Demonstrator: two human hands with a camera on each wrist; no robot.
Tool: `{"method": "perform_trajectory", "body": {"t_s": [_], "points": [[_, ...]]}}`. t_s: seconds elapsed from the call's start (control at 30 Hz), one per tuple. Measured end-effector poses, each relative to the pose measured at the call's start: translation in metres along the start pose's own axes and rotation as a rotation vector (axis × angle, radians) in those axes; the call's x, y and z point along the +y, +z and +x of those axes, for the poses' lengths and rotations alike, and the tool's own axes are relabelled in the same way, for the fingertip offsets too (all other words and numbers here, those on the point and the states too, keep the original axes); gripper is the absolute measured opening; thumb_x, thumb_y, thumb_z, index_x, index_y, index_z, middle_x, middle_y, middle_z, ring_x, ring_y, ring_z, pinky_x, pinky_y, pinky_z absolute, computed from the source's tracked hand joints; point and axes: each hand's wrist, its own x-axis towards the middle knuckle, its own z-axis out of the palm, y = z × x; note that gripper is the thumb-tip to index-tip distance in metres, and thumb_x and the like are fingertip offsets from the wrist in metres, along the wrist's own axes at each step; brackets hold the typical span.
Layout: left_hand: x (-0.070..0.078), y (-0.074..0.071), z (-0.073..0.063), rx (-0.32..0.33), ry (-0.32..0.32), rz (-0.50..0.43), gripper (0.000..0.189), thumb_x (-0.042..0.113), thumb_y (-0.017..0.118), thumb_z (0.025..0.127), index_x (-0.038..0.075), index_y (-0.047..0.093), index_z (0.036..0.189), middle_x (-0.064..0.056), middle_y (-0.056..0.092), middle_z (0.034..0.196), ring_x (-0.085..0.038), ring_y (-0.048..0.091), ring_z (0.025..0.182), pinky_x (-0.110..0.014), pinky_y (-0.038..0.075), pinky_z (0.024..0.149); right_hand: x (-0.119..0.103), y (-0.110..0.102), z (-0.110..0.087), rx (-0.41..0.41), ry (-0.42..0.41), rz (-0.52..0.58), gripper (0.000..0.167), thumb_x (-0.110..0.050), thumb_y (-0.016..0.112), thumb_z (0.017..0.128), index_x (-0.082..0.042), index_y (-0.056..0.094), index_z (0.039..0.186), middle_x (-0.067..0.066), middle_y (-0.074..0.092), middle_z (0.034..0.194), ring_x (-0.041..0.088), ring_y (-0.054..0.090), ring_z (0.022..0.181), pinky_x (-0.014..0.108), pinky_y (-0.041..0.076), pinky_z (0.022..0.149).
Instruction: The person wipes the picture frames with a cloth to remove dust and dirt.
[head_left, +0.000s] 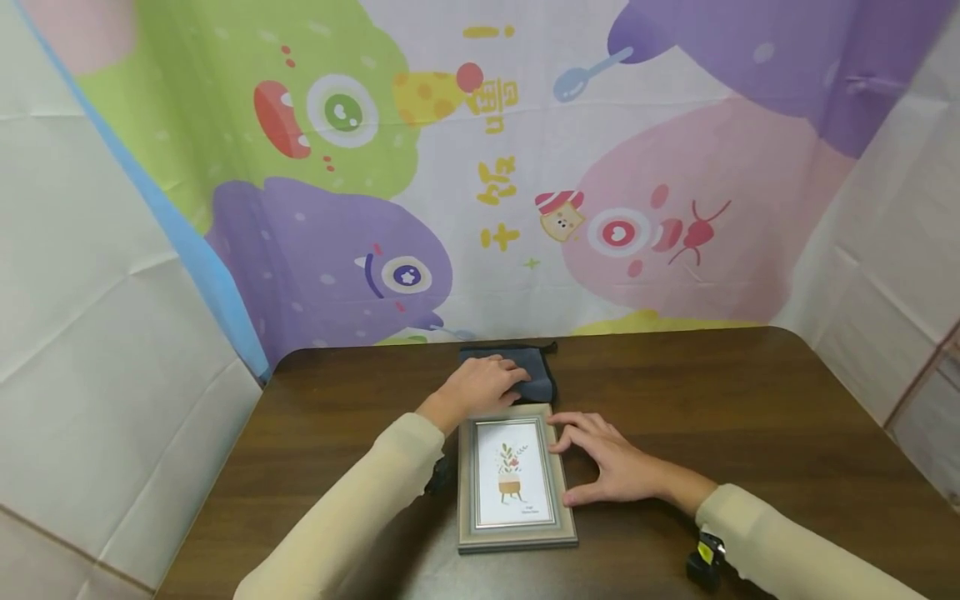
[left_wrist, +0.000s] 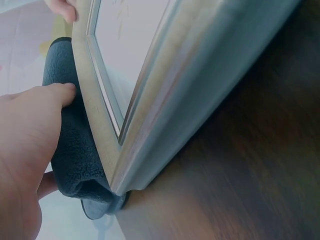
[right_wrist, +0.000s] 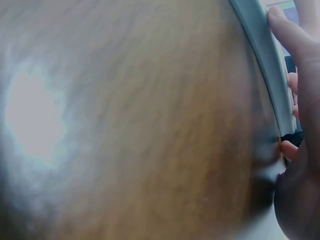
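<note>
A picture frame (head_left: 517,540) in pale champagne and grey lies face up on the table, showing a print of a potted plant. Just beyond its far edge is a dark blue-grey fleecy pouch (head_left: 542,367) with a black cord at one corner. My left hand (head_left: 483,385) holds the pouch from above; in the left wrist view its thumb presses the bunched fleece (left_wrist: 75,155) beside the frame. At the frame's right edge, my right hand (head_left: 611,462) grips with bent fingers, the thumb lower against the side. The right wrist view shows little of these fingers.
The dark brown wooden table (head_left: 712,400) extends to both sides, with rounded far corners. Behind it hangs a cartoon-printed cloth (head_left: 510,283), and pale sheets (head_left: 112,333) flank the table. A black wrist device (head_left: 705,567) sits at the right sleeve.
</note>
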Motion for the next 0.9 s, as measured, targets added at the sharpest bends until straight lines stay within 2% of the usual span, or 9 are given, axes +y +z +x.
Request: {"method": "perform_trajectory", "body": {"t_s": [0.17, 0.33, 0.57, 0.7, 0.9], "points": [[-0.002, -0.001, -0.005, 0.021, -0.013, -0.028, 0.037, 0.039, 0.07, 0.113, 0.023, 0.074, 0.146, -0.003, 0.081, 0.139, -0.023, 0.079, 0.123, -0.041, 0.068, 0.098, -0.003, -0.004, 0.001, 0.002, -0.011, 0.01, 0.056, -0.048, 0.096, 0.088, -0.031, 0.068, 0.133, 0.01, 0.047, 0.176, 0.039, 0.042, 0.153, 0.076, 0.041, 0.118], [-0.004, -0.003, -0.011, 0.044, -0.025, -0.058, 0.038, 0.043, 0.064, 0.115, 0.023, 0.074, 0.146, -0.004, 0.081, 0.138, -0.024, 0.079, 0.123, -0.041, 0.068, 0.094, -0.005, -0.009, 0.002, 0.036, -0.026, 0.008, 0.056, -0.046, 0.097, 0.087, -0.031, 0.07, 0.133, 0.011, 0.052, 0.172, 0.039, 0.042, 0.151, 0.074, 0.044, 0.116], [-0.01, -0.006, -0.023, 0.158, -0.043, -0.032, 0.033, 0.046, 0.064, 0.114, 0.027, 0.078, 0.137, 0.001, 0.082, 0.136, -0.023, 0.075, 0.128, -0.036, 0.067, 0.079, -0.008, -0.014, -0.001, 0.076, -0.04, 0.004, 0.052, -0.042, 0.098, 0.087, -0.03, 0.071, 0.13, 0.015, 0.056, 0.168, 0.038, 0.044, 0.148, 0.072, 0.046, 0.112], [-0.014, -0.007, -0.036, 0.224, -0.051, -0.053, 0.031, 0.046, 0.066, 0.112, 0.026, 0.08, 0.132, 0.002, 0.082, 0.136, -0.023, 0.074, 0.131, -0.036, 0.067, 0.076, -0.009, -0.016, -0.003, 0.106, -0.054, -0.004, 0.053, -0.04, 0.098, 0.087, -0.027, 0.072, 0.131, 0.015, 0.059, 0.165, 0.036, 0.046, 0.146, 0.069, 0.047, 0.112], [-0.023, -0.007, -0.065, 0.266, -0.07, -0.113, 0.032, 0.045, 0.065, 0.111, 0.023, 0.082, 0.128, 0.0, 0.082, 0.138, -0.024, 0.073, 0.132, -0.037, 0.068, 0.078, -0.009, -0.019, -0.003, 0.135, -0.058, -0.005, 0.056, -0.037, 0.099, 0.086, -0.023, 0.072, 0.133, 0.015, 0.061, 0.162, 0.038, 0.046, 0.145, 0.07, 0.048, 0.111]]}}
